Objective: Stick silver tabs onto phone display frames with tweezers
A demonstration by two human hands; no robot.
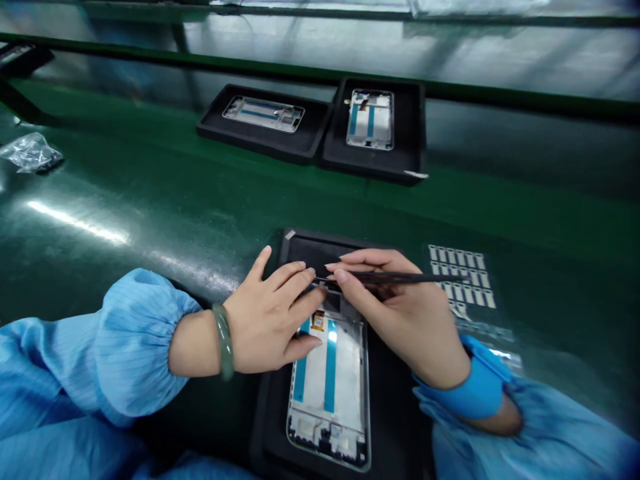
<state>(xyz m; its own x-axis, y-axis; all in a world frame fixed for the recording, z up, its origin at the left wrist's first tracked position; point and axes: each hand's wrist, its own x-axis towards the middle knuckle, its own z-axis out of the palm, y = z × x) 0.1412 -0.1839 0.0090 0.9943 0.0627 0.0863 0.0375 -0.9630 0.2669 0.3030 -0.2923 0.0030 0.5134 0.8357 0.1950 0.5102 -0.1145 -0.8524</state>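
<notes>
A phone frame [345, 373] with two blue strips lies in a black tray [395, 407] right before me. My left hand [273, 313] rests over the upper left of the frame, its fingers spread and the fingertips near the frame's top end. Between thumb and fingers, my right hand [400, 300] grips dark tweezers [395, 277]. Their tips point left to the top end of the frame, close to my left fingertips. What the tips touch is too small to make out. A small orange flex cable [318, 321] shows beside my left fingers.
A sheet of small white stickers [463, 275] lies on the green table [150, 173] at the right. Two black trays [313, 143] [375, 167] with phone frames stand farther back. A clear plastic bag [33, 152] lies at the far left.
</notes>
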